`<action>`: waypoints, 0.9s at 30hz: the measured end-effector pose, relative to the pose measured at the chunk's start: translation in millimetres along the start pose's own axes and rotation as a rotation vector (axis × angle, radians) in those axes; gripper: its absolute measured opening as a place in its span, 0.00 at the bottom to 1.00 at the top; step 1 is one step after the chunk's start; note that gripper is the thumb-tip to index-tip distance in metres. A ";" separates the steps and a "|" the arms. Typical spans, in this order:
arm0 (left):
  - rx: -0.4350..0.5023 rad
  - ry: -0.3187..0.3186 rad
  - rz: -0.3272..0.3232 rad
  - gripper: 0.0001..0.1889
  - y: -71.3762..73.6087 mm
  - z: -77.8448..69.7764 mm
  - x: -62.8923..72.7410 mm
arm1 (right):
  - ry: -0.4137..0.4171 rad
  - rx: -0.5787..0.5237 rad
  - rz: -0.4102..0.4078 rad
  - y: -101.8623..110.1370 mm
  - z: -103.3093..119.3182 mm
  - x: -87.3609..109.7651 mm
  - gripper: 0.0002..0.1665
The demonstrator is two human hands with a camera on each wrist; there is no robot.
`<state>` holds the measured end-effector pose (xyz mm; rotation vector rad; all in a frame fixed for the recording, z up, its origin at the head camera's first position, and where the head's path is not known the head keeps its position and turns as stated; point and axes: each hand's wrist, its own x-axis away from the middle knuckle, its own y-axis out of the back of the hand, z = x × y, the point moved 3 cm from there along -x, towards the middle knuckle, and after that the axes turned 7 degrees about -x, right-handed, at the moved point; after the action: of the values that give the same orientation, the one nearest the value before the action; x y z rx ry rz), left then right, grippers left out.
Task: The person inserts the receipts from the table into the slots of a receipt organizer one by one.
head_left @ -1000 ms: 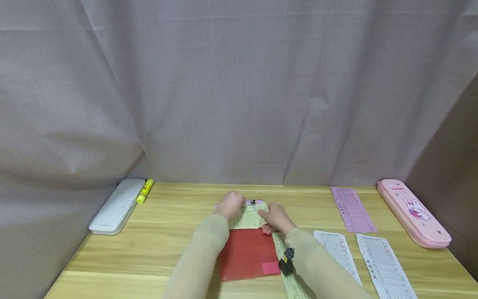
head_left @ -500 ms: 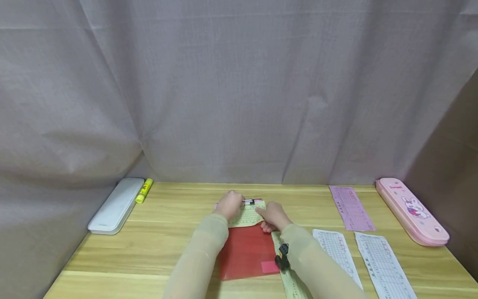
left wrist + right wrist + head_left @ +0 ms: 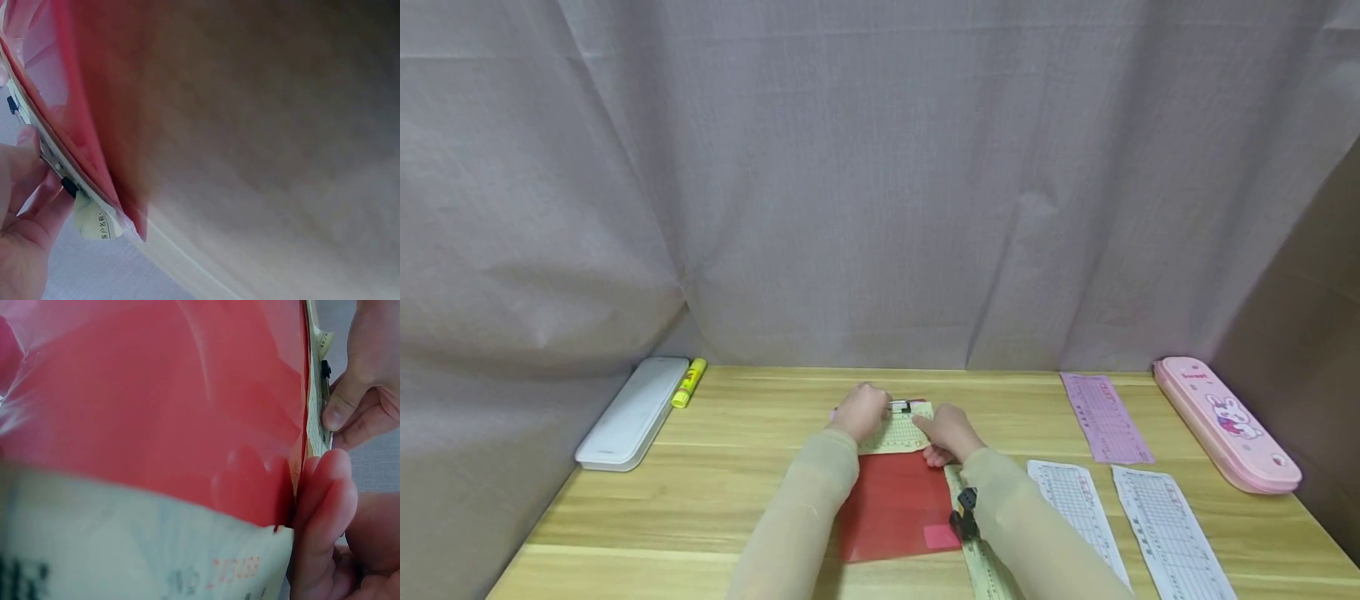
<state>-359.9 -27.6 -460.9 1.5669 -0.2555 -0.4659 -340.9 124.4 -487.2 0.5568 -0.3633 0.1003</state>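
Observation:
A translucent red folder (image 3: pixel 895 508) lies in the middle of the table, its far end raised between both hands. A pale yellow printed form (image 3: pixel 893 436) covers that far end. Across the top edge runs a metal clip (image 3: pixel 900 407) with black ends; in the left wrist view, my left hand (image 3: pixel 25 206) pinches its bar between thumb and fingers. My right hand (image 3: pixel 951 433) grips the form and folder at their right edge, with its fingers showing through the red plastic in the right wrist view. Another yellow form (image 3: pixel 988 575) lies under my right forearm.
Two white forms (image 3: pixel 1075 508) and a purple form (image 3: pixel 1107 418) lie to the right. Beyond them is a pink pencil case (image 3: pixel 1228 425). At the left stand a white case (image 3: pixel 634 414) and a yellow glue stick (image 3: pixel 688 382). A grey curtain (image 3: pixel 880 183) hangs behind.
Both hands keep their hold. The yellow form and the right hand have shifted very slightly left and away; a bit of red edge now shows behind the clip.

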 end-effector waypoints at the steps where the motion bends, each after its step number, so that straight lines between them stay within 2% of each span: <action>1: -0.003 -0.002 0.001 0.03 -0.8 -0.1 0.0 | 0.004 0.001 -0.003 0.0 -0.2 -0.1 0.27; 7: 0.022 0.007 0.019 0.03 -3.8 1.9 1.1 | 0.023 -0.040 -0.012 -0.9 -1.9 0.2 0.22; 15: 0.139 0.028 0.018 0.11 -2.5 7.7 1.9 | 0.084 -0.122 -0.035 -0.1 0.2 8.4 0.16; 21: 0.162 0.027 0.005 0.12 -1.8 8.5 1.6 | 0.149 -0.068 -0.089 10.0 6.3 14.9 0.17; 27: 0.178 0.016 -0.025 0.12 -3.5 9.7 1.1 | 0.260 0.053 -0.198 27.1 9.3 18.4 0.08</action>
<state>-363.6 -36.6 -464.6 1.7489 -0.2715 -0.4596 -331.8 142.2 -459.7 0.6207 -0.0523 -0.0090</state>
